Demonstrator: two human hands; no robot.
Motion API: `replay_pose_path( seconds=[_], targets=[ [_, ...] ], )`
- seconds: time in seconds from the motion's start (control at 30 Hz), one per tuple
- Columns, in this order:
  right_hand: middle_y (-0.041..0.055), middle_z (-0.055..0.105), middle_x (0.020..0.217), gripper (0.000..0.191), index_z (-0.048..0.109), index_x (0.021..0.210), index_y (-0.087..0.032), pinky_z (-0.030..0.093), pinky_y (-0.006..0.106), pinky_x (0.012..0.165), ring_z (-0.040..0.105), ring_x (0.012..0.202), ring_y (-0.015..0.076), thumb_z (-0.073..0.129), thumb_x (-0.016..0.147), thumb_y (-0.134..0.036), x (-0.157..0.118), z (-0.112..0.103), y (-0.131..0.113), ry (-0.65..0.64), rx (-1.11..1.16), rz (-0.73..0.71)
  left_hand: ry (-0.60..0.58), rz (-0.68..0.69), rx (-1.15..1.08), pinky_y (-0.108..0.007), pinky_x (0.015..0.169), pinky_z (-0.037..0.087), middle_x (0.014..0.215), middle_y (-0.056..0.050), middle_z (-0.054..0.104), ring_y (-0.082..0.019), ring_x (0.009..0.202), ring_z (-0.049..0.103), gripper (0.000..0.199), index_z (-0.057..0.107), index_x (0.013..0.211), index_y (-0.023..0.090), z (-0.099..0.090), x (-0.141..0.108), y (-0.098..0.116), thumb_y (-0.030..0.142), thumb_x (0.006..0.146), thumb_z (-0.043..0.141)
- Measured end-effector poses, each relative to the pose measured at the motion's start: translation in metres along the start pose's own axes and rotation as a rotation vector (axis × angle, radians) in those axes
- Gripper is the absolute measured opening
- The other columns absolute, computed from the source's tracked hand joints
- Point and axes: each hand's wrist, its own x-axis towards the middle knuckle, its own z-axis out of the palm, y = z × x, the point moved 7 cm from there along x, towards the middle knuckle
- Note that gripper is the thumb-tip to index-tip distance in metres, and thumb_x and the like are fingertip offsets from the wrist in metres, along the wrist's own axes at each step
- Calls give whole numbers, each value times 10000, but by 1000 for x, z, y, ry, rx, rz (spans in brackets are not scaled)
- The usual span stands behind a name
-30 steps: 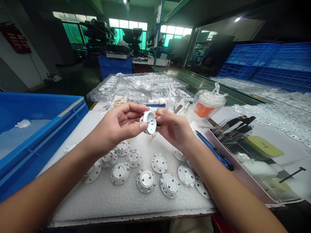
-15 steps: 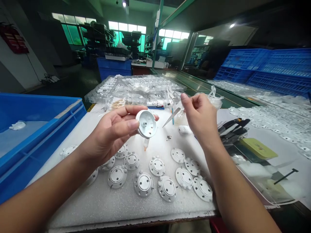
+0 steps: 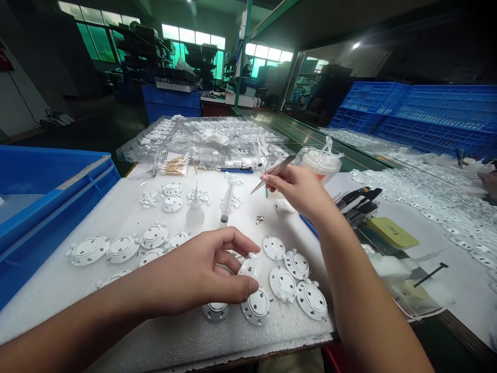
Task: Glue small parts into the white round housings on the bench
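Note:
My left hand (image 3: 205, 269) is low over the white foam board (image 3: 147, 342), thumb and fingers closed around a small white round plastic housing (image 3: 249, 265), partly hidden by the fingers. Right beside it lie several similar white round housings (image 3: 282, 284) with two dark holes each. In my right hand (image 3: 305, 186) is a pair of metal tweezers (image 3: 277, 171), the tips pointing down and left above the board. Below the tips sits a small pile of tiny metal screws (image 3: 260, 219). A syringe (image 3: 227, 204) and a squeeze bottle (image 3: 195, 210) stand beyond my left hand.
A blue bin (image 3: 58, 186) stands at the left. Toothpicks or swabs (image 3: 174, 165) and plastic trays of white parts (image 3: 202, 129) are at the back. On the right are pliers (image 3: 359, 202), a yellow-green box (image 3: 393, 231) and a lidded cup (image 3: 320, 161).
My left hand has come down from mid-air to the board, the fingers now around a white housing there. My right hand has moved left and lower with the tweezers. The view has shifted right.

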Motion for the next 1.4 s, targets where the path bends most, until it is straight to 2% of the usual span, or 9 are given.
replay_pose_path(
  seconds=[0.1, 0.2, 0.33, 0.5, 0.77, 0.93, 1.1, 1.4],
  targets=[
    [59, 689, 848, 205, 677, 877, -176, 457, 322, 706, 628, 813, 212, 649, 816, -370, -3, -4, -1, -149, 179, -62, -7, -7, 18, -245, 630, 375, 830, 6, 585, -148, 762, 566, 469, 536, 1155, 243, 0, 1, -1, 403, 759, 728],
    [60, 694, 896, 178, 678, 858, -180, 459, 329, 738, 627, 851, 217, 651, 808, -348, -5, 1, 5, -291, 124, -51, 23, -13, 43, -231, 591, 355, 814, 17, 571, -135, 718, 551, 458, 540, 1154, 244, -1, 2, -3, 396, 761, 720],
    [68, 684, 887, 186, 646, 866, -178, 457, 336, 722, 621, 848, 228, 605, 837, -356, -4, 5, 13, -332, 57, -5, 46, -12, 70, -239, 585, 371, 822, 9, 566, -144, 703, 547, 506, 548, 1169, 240, -2, 3, -5, 433, 737, 727],
    [64, 666, 884, 152, 622, 878, -176, 441, 319, 680, 602, 829, 222, 582, 844, -318, -6, 12, 10, -402, -17, -31, 42, -31, 74, -240, 605, 371, 807, 11, 550, -145, 712, 532, 491, 544, 1164, 236, -2, 3, -6, 429, 749, 720],
    [55, 658, 857, 149, 637, 879, -181, 410, 302, 635, 583, 773, 202, 573, 845, -311, -5, 15, 12, -419, -80, -58, 21, -62, 91, -237, 627, 351, 807, 30, 541, -126, 725, 500, 442, 530, 1149, 247, 0, 2, -3, 408, 777, 704],
    [52, 649, 864, 160, 648, 884, -183, 396, 294, 624, 568, 769, 192, 579, 839, -320, -5, 16, 16, -427, -100, -60, 17, -42, 92, -228, 568, 313, 787, 36, 542, -120, 681, 493, 458, 527, 1151, 256, -1, 2, -4, 436, 769, 705],
    [49, 642, 858, 163, 651, 894, -180, 390, 293, 623, 561, 764, 190, 583, 834, -316, -5, 16, 17, -427, -99, -61, 12, -41, 95, -232, 594, 334, 791, 37, 549, -121, 703, 500, 477, 522, 1163, 258, -2, 3, -7, 454, 768, 704],
    [50, 671, 861, 145, 659, 875, -177, 409, 297, 646, 591, 783, 198, 587, 828, -293, -7, 16, 10, -436, -67, -80, 21, -51, 108, -224, 570, 313, 767, 46, 538, -113, 686, 496, 456, 530, 1143, 256, -1, 2, -6, 456, 770, 700]
  ],
)
